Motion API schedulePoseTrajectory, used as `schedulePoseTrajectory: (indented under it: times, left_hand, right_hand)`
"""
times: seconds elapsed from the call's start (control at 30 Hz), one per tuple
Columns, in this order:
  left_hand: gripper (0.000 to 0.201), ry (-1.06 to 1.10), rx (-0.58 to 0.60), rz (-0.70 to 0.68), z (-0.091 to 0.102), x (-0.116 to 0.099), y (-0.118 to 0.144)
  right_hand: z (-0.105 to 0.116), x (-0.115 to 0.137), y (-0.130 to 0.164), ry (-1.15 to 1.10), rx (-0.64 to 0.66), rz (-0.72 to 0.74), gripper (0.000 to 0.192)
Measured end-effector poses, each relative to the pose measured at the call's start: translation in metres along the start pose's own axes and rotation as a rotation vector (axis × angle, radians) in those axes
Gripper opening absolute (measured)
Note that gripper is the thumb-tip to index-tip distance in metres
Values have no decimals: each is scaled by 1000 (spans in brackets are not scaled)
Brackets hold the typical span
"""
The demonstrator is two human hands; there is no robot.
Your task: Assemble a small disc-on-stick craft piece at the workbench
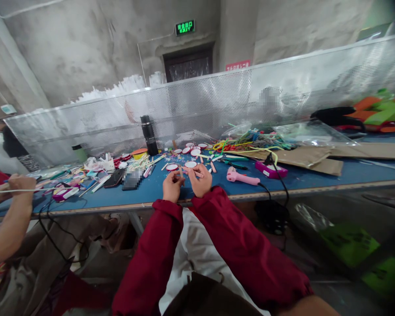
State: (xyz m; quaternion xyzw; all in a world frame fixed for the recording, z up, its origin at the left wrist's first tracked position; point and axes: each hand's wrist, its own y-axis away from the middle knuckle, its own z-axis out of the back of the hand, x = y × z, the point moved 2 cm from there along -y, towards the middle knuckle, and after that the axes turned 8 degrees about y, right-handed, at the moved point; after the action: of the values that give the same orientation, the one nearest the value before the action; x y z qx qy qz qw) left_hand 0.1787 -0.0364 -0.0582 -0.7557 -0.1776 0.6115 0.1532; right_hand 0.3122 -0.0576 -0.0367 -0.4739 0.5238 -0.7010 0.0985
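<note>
On the blue table [316,177] a clear plastic bag [311,131] lies on its side behind the cardboard [303,157]; what is inside it I cannot tell. A black bottle [149,134] stands upright near the perforated screen [217,101], closed.

The left hand [172,186] and the right hand [201,180] are close together at the table's front edge. Their fingers are curled narrow and pinch a small pale stick [181,172] between them. Its long axis seems nearly upright, pointing away from the person, but it is too small to be sure. A pink glue gun [241,177] lies just to the right, with its long axis across the table. White round discs [191,164] lie beyond the hands.
</note>
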Motion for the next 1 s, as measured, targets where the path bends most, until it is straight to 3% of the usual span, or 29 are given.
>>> schedulePoseTrajectory:
  times: [0.3,1.0]
  left_hand:
    - [27,-20,8,-18,0,2,-2]
    - [26,-24,13,-18,0,1,0]
  right_hand:
    - [0,2,1,-40,53,14,16]
    - [1,4,0,-39,43,3,16]
